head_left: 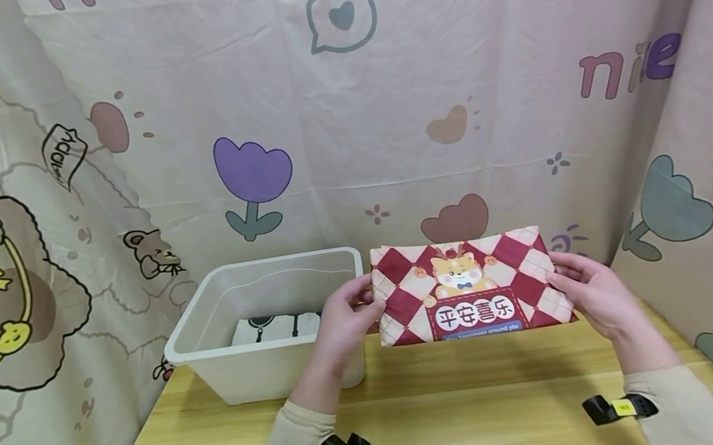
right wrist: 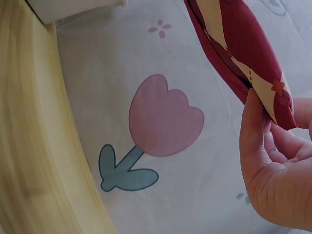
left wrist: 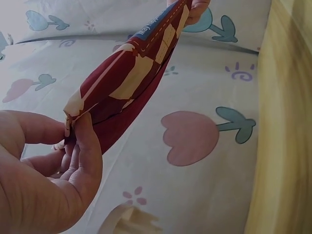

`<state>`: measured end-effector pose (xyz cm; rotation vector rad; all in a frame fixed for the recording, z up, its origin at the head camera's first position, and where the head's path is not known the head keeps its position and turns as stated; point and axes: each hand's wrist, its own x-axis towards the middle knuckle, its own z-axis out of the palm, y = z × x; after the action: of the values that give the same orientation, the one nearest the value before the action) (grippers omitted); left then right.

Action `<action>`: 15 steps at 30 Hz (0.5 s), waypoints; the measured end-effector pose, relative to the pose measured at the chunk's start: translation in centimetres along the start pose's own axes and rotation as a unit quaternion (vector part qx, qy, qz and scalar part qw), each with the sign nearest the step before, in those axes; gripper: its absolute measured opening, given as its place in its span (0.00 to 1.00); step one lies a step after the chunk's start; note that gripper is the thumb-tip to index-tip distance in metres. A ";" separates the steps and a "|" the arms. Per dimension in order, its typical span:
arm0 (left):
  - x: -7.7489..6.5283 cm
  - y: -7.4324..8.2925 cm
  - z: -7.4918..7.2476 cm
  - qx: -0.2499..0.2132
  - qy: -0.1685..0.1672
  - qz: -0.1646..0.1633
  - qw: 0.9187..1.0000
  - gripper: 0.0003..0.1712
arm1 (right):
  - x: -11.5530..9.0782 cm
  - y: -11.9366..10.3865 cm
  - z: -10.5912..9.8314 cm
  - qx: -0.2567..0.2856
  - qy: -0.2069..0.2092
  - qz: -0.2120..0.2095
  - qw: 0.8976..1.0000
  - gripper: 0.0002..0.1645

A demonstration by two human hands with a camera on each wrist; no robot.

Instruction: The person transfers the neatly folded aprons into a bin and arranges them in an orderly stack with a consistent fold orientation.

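Note:
A folded red-and-cream checked fabric piece [head_left: 404, 294], printed with a cartoon dog and Chinese characters, is held up between both hands above the table. My left hand [head_left: 349, 319] pinches its left end between thumb and fingers. At the opposite end, my right hand [head_left: 595, 291] grips the edge the same way. In the left wrist view the folded layers of the fabric piece [left wrist: 136, 78] show edge-on, with the left hand [left wrist: 53, 175] at the near corner. The right wrist view has the right hand [right wrist: 278, 161] pinching the other corner.
Left of the fabric stands a white plastic bin [head_left: 267, 368] on the wooden table [head_left: 446, 425]. Inside it lies a white item with black markings [head_left: 276, 328]. A printed curtain [head_left: 289, 98] hangs behind the table and along both sides.

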<state>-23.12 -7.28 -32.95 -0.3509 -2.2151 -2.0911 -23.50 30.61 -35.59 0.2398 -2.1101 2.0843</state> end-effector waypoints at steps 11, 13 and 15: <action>-0.1 0.5 -2.1 -0.008 0.007 0.019 1.000 0.25 | 0.7 -0.6 2.0 0.029 -0.016 -0.014 0.999 0.18; -0.1 0.6 -2.5 -0.005 0.011 0.021 1.000 0.25 | 0.8 -0.7 2.5 0.036 -0.018 -0.015 0.999 0.18; 0.0 0.6 -2.9 0.005 0.015 0.023 1.000 0.25 | 1.0 -0.8 2.9 0.038 -0.020 -0.016 0.999 0.18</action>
<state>-23.25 -10.18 -32.17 -0.3636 -2.1788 -2.0492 -24.28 27.66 -34.66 0.3251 -2.0367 2.1622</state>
